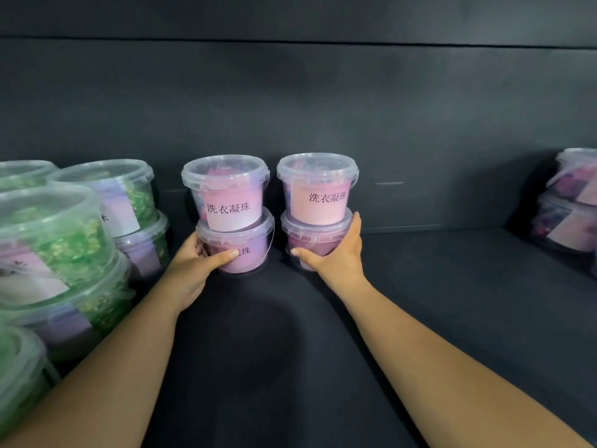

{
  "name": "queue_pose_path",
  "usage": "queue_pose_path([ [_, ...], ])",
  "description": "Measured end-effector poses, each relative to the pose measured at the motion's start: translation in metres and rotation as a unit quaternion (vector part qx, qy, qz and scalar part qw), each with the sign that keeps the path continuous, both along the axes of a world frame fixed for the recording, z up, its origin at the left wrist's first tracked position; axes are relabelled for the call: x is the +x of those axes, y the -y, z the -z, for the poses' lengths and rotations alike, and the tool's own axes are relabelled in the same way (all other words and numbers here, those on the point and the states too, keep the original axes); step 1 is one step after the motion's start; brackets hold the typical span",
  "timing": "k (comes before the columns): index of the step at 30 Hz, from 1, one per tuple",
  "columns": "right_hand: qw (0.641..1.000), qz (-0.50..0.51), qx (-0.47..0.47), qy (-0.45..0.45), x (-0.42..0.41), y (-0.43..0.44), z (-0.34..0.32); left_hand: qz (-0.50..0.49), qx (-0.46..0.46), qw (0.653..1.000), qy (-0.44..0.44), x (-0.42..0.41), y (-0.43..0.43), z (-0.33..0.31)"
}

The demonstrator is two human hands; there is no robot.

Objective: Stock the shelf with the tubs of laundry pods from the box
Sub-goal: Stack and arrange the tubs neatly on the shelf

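Tubs of laundry pods (232,208) are shown as two stacks of two on a dark shelf (452,286). The stacks are side by side with a narrow gap between them, close to the dark back wall (323,108). Each stack is upright, its long axis vertical.

The left lower tub (245,253) is gripped by the left hand (193,263) from its left side, with the thumb laid across the front and the fingers curled out of sight behind. The right lower tub (310,240) is gripped by the right hand (339,253) from its right side, with the thumb across the front and the fingers wrapped up to the rim.

The left upper tub (226,185) and right upper tub (318,189) are touched by neither hand and are carried only on the lids below.

Both stacks lie straight ahead of the fingers, deeper into the shelf, each nearest its own hand. Whether the bases rest on the shelf cannot be told for certain.

A release or a short push back is judged to be next, and the upper tubs could be toppled by a jerk.

Green-filled tubs (58,240) are stacked at the left and purple tubs (575,202) at the far right. No box is seen.
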State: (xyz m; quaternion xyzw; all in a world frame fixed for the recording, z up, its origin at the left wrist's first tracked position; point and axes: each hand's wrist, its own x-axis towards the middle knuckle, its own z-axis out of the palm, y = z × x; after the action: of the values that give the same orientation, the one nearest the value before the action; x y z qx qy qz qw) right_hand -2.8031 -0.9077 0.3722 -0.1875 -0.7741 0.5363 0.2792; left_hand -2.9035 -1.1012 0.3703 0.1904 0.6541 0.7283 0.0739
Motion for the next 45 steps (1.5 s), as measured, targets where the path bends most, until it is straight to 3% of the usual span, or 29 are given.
queue_pose_path([
  [3,1.0,-0.006,-0.002,0.004,0.004,0.0,0.0,-0.043,-0.078,0.996,-0.023,0.012,0.004,-0.003],
  [6,1.0,-0.007,-0.008,0.013,0.017,-0.004,-0.007,-0.153,-0.273,0.946,-0.08,0.039,0.008,-0.019],
  [9,1.0,0.02,-0.005,-0.004,0.045,-0.026,-0.023,-0.2,-0.289,0.907,-0.232,0.079,-0.005,-0.043],
  [12,0.996,0.063,0.047,-0.05,0.1,-0.068,-0.043,-0.138,-0.269,0.888,-0.347,0.13,-0.053,-0.059],
  [16,0.978,0.117,0.156,-0.074,0.205,-0.149,-0.06,0.034,-0.288,0.877,-0.384,0.195,-0.154,-0.061],
  [20,0.955,0.219,0.197,-0.028,0.311,-0.24,-0.056,0.156,-0.313,0.873,-0.339,0.249,-0.264,-0.052],
  [24,0.937,0.324,0.128,0.017,0.38,-0.327,-0.037,0.21,-0.254,0.926,-0.186,0.294,-0.364,-0.042],
  [29,0.953,0.296,0.045,0.05,0.39,-0.405,-0.022,0.173,-0.204,0.96,-0.087,0.312,-0.451,-0.028],
  [37,0.985,0.157,-0.058,0.038,0.344,-0.473,-0.006,0.094,-0.18,0.972,-0.118,0.31,-0.495,-0.008],
  [41,0.992,0.12,-0.022,0.005,0.329,-0.484,-0.003,0.076,-0.188,0.969,-0.142,0.306,-0.492,-0.006],
  [45,0.988,0.154,0.002,0.0,0.328,-0.484,0.0,0.086,-0.228,0.955,-0.168,0.307,-0.49,-0.008],
])
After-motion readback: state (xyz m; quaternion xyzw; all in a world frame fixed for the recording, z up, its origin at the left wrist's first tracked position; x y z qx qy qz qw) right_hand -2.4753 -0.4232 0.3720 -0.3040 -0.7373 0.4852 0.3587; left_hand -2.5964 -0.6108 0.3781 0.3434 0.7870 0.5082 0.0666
